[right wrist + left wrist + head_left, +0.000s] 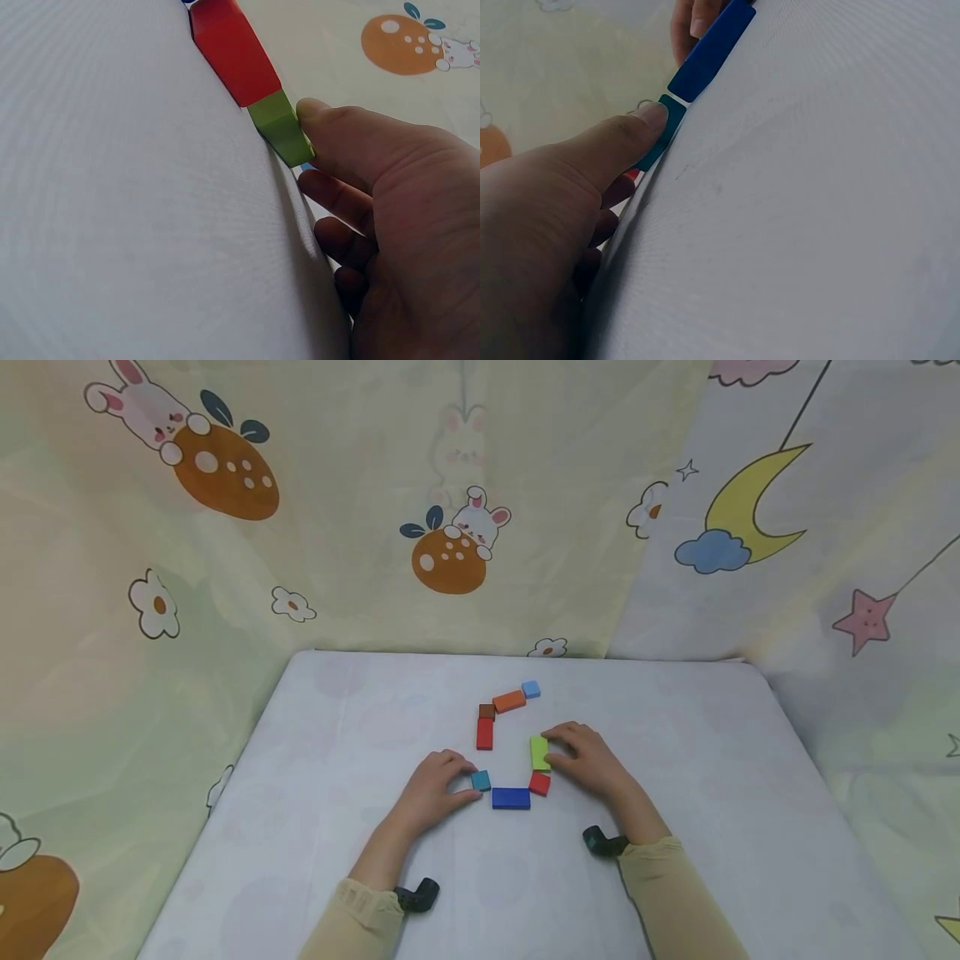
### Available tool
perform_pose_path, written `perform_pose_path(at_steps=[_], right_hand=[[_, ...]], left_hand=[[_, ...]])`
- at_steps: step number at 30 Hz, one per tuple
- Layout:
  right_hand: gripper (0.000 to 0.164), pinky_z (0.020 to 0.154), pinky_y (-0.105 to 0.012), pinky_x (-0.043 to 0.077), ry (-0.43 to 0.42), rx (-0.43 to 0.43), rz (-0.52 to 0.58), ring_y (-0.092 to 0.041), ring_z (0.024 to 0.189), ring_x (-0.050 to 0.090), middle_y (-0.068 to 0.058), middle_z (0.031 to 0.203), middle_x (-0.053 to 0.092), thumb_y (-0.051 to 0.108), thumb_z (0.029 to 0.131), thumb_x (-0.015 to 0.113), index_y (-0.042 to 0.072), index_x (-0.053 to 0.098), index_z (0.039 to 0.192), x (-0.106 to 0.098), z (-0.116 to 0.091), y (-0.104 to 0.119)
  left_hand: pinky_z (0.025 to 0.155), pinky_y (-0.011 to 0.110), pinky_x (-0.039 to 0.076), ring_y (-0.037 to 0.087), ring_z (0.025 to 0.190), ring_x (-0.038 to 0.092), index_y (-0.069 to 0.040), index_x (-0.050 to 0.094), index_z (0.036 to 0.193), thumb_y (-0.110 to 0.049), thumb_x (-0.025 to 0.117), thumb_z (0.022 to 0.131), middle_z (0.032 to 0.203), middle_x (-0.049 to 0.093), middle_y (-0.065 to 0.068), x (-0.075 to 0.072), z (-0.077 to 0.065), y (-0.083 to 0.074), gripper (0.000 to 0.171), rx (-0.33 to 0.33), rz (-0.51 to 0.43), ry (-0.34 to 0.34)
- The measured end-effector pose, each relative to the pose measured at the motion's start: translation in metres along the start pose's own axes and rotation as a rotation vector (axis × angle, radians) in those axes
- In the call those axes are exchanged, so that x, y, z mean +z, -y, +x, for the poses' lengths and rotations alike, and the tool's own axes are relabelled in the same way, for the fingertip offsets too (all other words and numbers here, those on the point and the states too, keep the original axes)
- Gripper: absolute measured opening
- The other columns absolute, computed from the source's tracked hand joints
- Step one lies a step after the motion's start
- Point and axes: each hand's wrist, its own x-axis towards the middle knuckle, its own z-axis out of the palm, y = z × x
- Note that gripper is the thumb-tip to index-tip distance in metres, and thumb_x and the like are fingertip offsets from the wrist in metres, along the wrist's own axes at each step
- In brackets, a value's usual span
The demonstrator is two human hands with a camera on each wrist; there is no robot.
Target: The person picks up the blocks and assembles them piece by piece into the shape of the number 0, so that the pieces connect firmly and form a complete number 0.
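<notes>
Nearest, two tan sleeves (358,925) reach in over a pale desk (697,743). The left hand (433,783) pinches a small teal block (481,781) between thumb and fingers; the block lies at its fingertips, to the hand's right. A narrow gap parts this block from the left end of a dark blue block (511,799), whose long axis runs left to right and which sits nearer the left hand's thumb. That gap is the key relation. At the blue block's right end sits a tilted small red block (539,784). Beyond it a green block (539,753) points away from the person; the right hand (588,762) touches its right side, though whether it grips cannot be told. Farther off, a long red block (485,734), brown block (487,712), slanted orange block (509,702) and light blue block (531,689) curve rightward. Open room separates teal from long red, and green from orange. The desk's far edge lies well beyond.
</notes>
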Motion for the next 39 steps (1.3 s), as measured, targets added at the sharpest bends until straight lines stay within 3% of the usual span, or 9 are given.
perform_pose_path(at_steps=[8,15,22,30,39], right_hand=[[0.041,0.11,-0.054,0.04,-0.009,0.003,0.0,-0.026,0.13,0.048,0.001,0.134,0.058,0.04,0.092,0.068,0.027,0.061,0.131,0.001,0.0,0.001],[0.041,0.11,-0.053,0.04,0.004,0.002,0.014,-0.025,0.13,0.048,0.002,0.134,0.058,0.041,0.092,0.067,0.028,0.061,0.13,0.003,0.001,-0.002],[0.041,0.109,-0.054,0.04,-0.006,-0.003,0.011,-0.026,0.13,0.048,0.001,0.134,0.058,0.042,0.092,0.067,0.028,0.061,0.131,0.002,0.001,-0.002],[0.041,0.111,-0.054,0.039,-0.001,0.013,0.02,-0.025,0.132,0.047,0.002,0.135,0.058,0.041,0.092,0.068,0.029,0.062,0.13,0.0,0.0,-0.001],[0.042,0.11,-0.056,0.039,0.004,0.025,0.022,-0.026,0.132,0.046,0.002,0.135,0.058,0.042,0.092,0.067,0.029,0.061,0.132,0.001,0.001,0.0]], left_hand=[[0.104,0.04,0.048,0.016,0.122,0.051,-0.031,0.062,0.129,-0.057,0.07,0.085,0.128,0.058,-0.007,-0.005,0.001,0.003,0.052,0.008,-0.042,0.08],[0.11,0.044,0.044,0.016,0.129,0.051,-0.033,0.062,0.129,-0.057,0.058,0.093,0.133,0.06,-0.009,-0.014,0.006,0.009,0.043,-0.081,-0.199,0.073],[0.111,0.048,0.042,0.02,0.133,0.049,-0.03,0.061,0.131,-0.049,0.06,0.095,0.135,0.059,-0.005,-0.03,0.037,0.01,0.041,-0.154,-0.22,0.038],[0.111,0.046,0.042,0.018,0.136,0.043,-0.036,0.054,0.138,-0.053,0.07,0.086,0.139,0.054,-0.008,-0.025,0.076,0.013,0.057,-0.12,-0.17,0.151],[0.107,0.048,0.046,0.018,0.136,0.04,-0.041,0.049,0.141,-0.061,0.072,0.081,0.144,0.048,-0.008,-0.026,0.093,0.016,0.068,-0.103,-0.103,0.193]])
